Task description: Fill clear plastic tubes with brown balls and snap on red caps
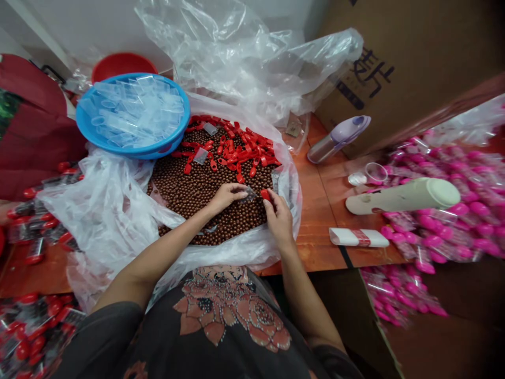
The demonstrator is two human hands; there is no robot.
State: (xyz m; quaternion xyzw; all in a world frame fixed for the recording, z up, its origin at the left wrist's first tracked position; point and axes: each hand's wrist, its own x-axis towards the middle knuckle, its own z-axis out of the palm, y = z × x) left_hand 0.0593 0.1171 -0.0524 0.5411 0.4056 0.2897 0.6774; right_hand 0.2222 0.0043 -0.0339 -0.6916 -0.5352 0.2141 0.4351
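Dim indoor light; glare on crumpled transparent plastic sheeting [244,63]; right corners darkened, pink-tipped clear plastic tubes [434,239] softly blurred.

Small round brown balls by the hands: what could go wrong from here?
The small round brown balls lie loose on translucent white plastic sheeting; a tug might send some rolling.
The small clear plastic piece pinched in the left hand could slip among them.
The round blue plastic basin, heaped with clear plastic tubes, could shed some if bumped.
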